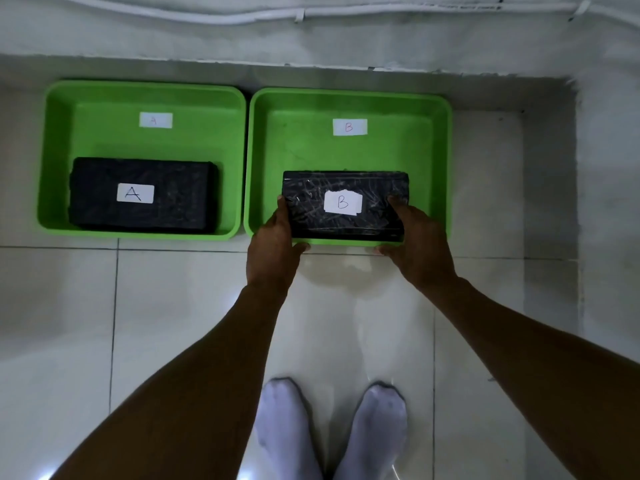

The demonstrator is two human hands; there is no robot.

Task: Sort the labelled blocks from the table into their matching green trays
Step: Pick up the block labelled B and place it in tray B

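Your left hand (273, 237) and right hand (412, 237) clasp block B (346, 206) over tray B (349, 109); judged next: lower, release.

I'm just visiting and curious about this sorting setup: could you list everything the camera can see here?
tray A: one, green, on the tiled floor at left, white label marked A inside.
tray B: one, green, right beside tray A, white label marked B inside.
block A: one, black with a white A label, lying inside tray A.
block B: one, black with a white B label, over the near part of tray B, gripped at both ends.
cable: one, white, along the wall at the top.
socks: two, white, at the bottom.
left hand: on block B's left end.
right hand: on block B's right end.
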